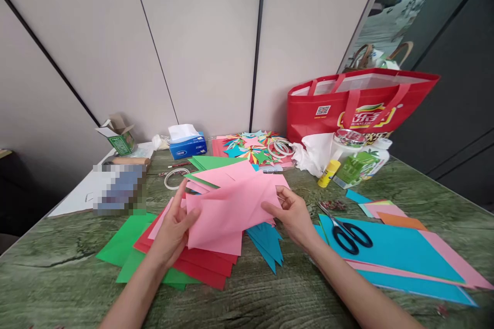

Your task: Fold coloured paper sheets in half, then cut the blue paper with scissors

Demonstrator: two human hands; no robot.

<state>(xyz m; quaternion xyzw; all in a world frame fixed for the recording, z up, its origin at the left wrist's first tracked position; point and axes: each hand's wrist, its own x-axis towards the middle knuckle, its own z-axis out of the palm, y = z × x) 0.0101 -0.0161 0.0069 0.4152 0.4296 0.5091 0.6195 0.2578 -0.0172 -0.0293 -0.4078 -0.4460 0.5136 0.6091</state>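
Observation:
A sheet of pink paper is held up between my two hands, slightly bowed. My left hand grips its left edge, thumb in front and fingers behind. At the right edge, my right hand pinches it between thumb and fingers. Beneath and around it lie a fanned pile of red sheets, green sheets and more pink ones. Blue pointed paper pieces stick out below the sheet on the right. Behind it are folded green papers.
Scissors lie on blue sheets at the right. A yellow glue stick, a green carton and a red bag stand behind. A tissue box, tape rolls and colourful paper stars line the back.

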